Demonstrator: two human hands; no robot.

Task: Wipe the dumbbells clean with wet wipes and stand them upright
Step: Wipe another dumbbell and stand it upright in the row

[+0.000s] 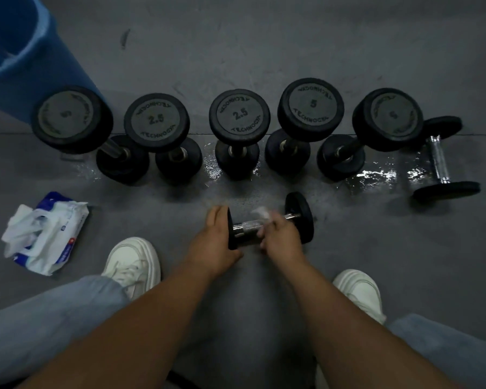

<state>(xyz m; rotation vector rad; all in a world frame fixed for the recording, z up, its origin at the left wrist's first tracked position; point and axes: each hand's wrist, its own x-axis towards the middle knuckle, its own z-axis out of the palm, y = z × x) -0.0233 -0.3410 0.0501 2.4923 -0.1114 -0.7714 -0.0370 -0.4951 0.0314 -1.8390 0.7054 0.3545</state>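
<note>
A small black dumbbell (299, 214) with a chrome handle lies on its side on the grey floor just in front of me. My left hand (216, 237) grips its left end plate. My right hand (281, 237) presses a white wet wipe (260, 213) around the handle; the wipe is blurred. Behind it, several black dumbbells (239, 116) stand upright in a row, marked 2.5 and 5. Another dumbbell (439, 160) lies on its side at the far right.
An open pack of wet wipes (44, 234) lies on the floor to the left. A blue bin (20, 57) stands at the back left. The floor (376, 175) is wet around the dumbbell row. My white shoes (135, 262) flank my arms.
</note>
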